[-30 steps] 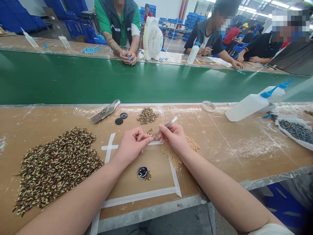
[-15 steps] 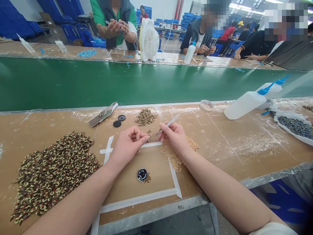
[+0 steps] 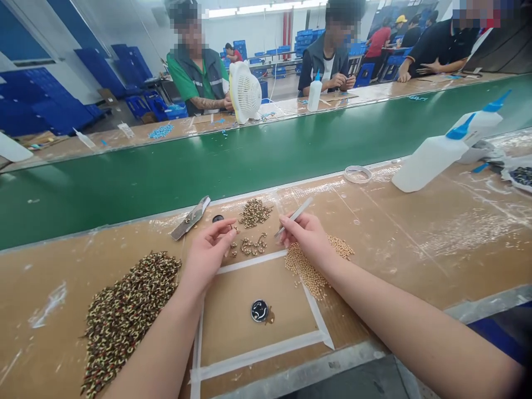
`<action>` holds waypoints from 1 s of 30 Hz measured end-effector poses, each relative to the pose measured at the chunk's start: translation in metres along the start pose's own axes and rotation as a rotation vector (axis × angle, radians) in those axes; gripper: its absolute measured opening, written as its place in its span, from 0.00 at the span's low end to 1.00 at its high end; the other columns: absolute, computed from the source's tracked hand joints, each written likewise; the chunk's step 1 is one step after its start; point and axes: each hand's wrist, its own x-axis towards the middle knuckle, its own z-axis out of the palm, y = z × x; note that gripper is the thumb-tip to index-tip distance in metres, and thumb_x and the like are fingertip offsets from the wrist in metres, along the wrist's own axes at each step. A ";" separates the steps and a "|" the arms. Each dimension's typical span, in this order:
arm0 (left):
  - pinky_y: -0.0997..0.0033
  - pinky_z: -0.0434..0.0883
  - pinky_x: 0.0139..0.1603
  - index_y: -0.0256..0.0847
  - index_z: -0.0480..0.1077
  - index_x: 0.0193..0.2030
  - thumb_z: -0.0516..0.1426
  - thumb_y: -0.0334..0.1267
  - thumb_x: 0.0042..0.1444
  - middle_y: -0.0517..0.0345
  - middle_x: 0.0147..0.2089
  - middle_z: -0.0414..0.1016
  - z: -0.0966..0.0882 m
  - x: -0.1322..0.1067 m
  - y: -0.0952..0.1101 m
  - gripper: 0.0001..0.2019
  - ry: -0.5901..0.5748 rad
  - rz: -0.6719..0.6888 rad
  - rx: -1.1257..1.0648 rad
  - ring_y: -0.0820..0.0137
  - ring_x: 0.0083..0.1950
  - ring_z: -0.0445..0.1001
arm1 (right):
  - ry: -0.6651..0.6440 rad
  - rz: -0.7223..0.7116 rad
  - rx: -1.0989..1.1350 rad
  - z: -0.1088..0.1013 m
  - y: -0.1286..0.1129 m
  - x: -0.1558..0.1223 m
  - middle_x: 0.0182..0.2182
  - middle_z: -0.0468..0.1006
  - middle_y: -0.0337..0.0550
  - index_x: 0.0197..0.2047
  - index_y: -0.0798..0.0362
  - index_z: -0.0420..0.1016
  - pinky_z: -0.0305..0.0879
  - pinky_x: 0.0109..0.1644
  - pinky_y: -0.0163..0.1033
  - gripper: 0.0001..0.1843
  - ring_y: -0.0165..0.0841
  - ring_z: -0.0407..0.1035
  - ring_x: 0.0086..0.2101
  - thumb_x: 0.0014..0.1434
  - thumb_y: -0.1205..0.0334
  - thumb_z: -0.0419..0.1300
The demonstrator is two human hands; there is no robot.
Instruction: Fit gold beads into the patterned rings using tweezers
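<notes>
Left hand has moved away from right hand, which clamps one metal tool; left's hold unclear

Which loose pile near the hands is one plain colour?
The pale tan pile of small round pieces, by the right hand. The large brown-and-yellow heap at left and the small brown-and-cream pile further back are mixed-coloured.

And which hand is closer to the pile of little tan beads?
The right one. The right hand is right by the far edge of the tan bead pile; the left hand is off to the pile's left, with a gap between.
</notes>
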 end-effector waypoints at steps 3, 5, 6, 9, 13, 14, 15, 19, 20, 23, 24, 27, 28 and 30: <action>0.79 0.59 0.22 0.44 0.78 0.54 0.68 0.49 0.55 0.58 0.39 0.75 0.004 -0.004 0.004 0.21 -0.042 -0.075 -0.106 0.82 0.24 0.62 | -0.011 -0.014 0.012 -0.001 0.001 0.001 0.21 0.77 0.38 0.32 0.53 0.75 0.68 0.27 0.35 0.19 0.28 0.72 0.20 0.61 0.46 0.68; 0.79 0.57 0.21 0.43 0.78 0.51 0.69 0.49 0.53 0.58 0.39 0.75 0.005 -0.005 0.006 0.21 -0.055 -0.099 -0.139 0.82 0.23 0.61 | -0.019 -0.016 0.022 -0.001 0.002 0.002 0.20 0.77 0.38 0.31 0.53 0.75 0.67 0.26 0.35 0.18 0.28 0.71 0.20 0.61 0.46 0.67; 0.78 0.56 0.20 0.43 0.78 0.50 0.69 0.49 0.53 0.56 0.40 0.76 0.005 -0.006 0.006 0.20 -0.061 -0.107 -0.146 0.82 0.22 0.62 | -0.025 -0.014 0.026 -0.001 0.003 0.002 0.20 0.77 0.38 0.31 0.53 0.75 0.66 0.26 0.34 0.18 0.28 0.70 0.20 0.62 0.46 0.67; 0.78 0.57 0.20 0.42 0.77 0.48 0.69 0.48 0.53 0.55 0.42 0.79 0.004 -0.005 0.004 0.19 -0.073 -0.113 -0.156 0.82 0.21 0.62 | -0.038 -0.002 0.041 0.000 0.004 0.001 0.20 0.78 0.39 0.31 0.53 0.75 0.66 0.25 0.34 0.18 0.28 0.70 0.20 0.61 0.47 0.67; 0.77 0.57 0.20 0.41 0.76 0.48 0.69 0.49 0.52 0.55 0.38 0.79 0.001 -0.003 0.005 0.20 -0.053 -0.105 -0.115 0.80 0.21 0.61 | -0.033 0.004 0.046 0.001 0.004 0.001 0.21 0.78 0.38 0.32 0.53 0.76 0.67 0.25 0.35 0.17 0.28 0.70 0.20 0.61 0.47 0.67; 0.77 0.58 0.20 0.40 0.76 0.48 0.68 0.50 0.52 0.56 0.36 0.79 0.000 -0.003 0.006 0.21 -0.042 -0.096 -0.076 0.79 0.21 0.62 | -0.033 0.003 0.045 0.001 0.004 0.001 0.21 0.78 0.39 0.32 0.53 0.76 0.67 0.25 0.35 0.17 0.28 0.70 0.20 0.61 0.47 0.67; 0.77 0.59 0.21 0.40 0.77 0.49 0.68 0.50 0.53 0.56 0.35 0.78 -0.001 -0.003 0.007 0.21 -0.026 -0.080 -0.024 0.78 0.21 0.62 | -0.032 0.001 0.044 0.001 0.005 0.002 0.21 0.78 0.39 0.32 0.53 0.76 0.67 0.25 0.35 0.17 0.27 0.70 0.20 0.61 0.47 0.67; 0.73 0.67 0.29 0.43 0.77 0.53 0.65 0.51 0.56 0.53 0.43 0.80 -0.012 -0.001 0.009 0.21 0.050 0.021 0.336 0.75 0.25 0.66 | -0.034 0.002 0.045 0.000 0.005 0.003 0.21 0.78 0.39 0.32 0.53 0.76 0.66 0.25 0.35 0.18 0.27 0.70 0.19 0.61 0.47 0.67; 0.71 0.67 0.31 0.45 0.77 0.53 0.64 0.51 0.57 0.53 0.45 0.81 -0.016 0.000 0.009 0.20 0.066 0.043 0.449 0.74 0.26 0.67 | -0.037 0.004 0.046 0.001 0.004 0.002 0.21 0.78 0.39 0.32 0.53 0.76 0.66 0.25 0.35 0.18 0.27 0.70 0.19 0.61 0.47 0.67; 0.68 0.68 0.35 0.46 0.79 0.48 0.62 0.50 0.58 0.53 0.44 0.83 -0.027 0.003 0.004 0.15 0.084 0.088 0.701 0.66 0.32 0.74 | -0.046 0.005 0.042 0.002 0.003 0.001 0.21 0.78 0.39 0.32 0.53 0.76 0.66 0.25 0.35 0.18 0.27 0.69 0.19 0.61 0.47 0.67; 0.68 0.69 0.36 0.46 0.79 0.46 0.61 0.50 0.58 0.53 0.43 0.83 -0.030 0.004 0.003 0.14 0.078 0.096 0.739 0.63 0.34 0.76 | -0.051 0.003 0.041 0.002 0.002 0.001 0.21 0.78 0.39 0.32 0.53 0.76 0.66 0.25 0.35 0.18 0.27 0.69 0.19 0.61 0.47 0.67; 0.68 0.68 0.35 0.46 0.80 0.43 0.61 0.51 0.58 0.53 0.40 0.84 -0.036 0.008 -0.002 0.13 0.047 0.099 0.797 0.59 0.37 0.79 | -0.062 -0.006 0.036 0.002 0.001 0.000 0.21 0.78 0.39 0.31 0.53 0.75 0.66 0.25 0.35 0.18 0.27 0.69 0.19 0.61 0.46 0.67; 0.68 0.66 0.33 0.47 0.81 0.43 0.61 0.51 0.58 0.54 0.38 0.84 -0.037 0.009 -0.003 0.14 0.036 0.090 0.807 0.59 0.35 0.78 | -0.064 -0.008 0.036 0.002 0.001 0.000 0.21 0.78 0.39 0.31 0.53 0.75 0.66 0.25 0.35 0.19 0.27 0.69 0.20 0.61 0.46 0.67; 0.68 0.64 0.30 0.47 0.81 0.42 0.61 0.53 0.58 0.55 0.32 0.82 -0.037 0.011 -0.006 0.15 0.018 0.075 0.807 0.60 0.30 0.75 | -0.066 -0.010 0.036 0.002 0.001 0.000 0.21 0.77 0.39 0.31 0.53 0.75 0.66 0.25 0.35 0.18 0.27 0.70 0.20 0.62 0.46 0.67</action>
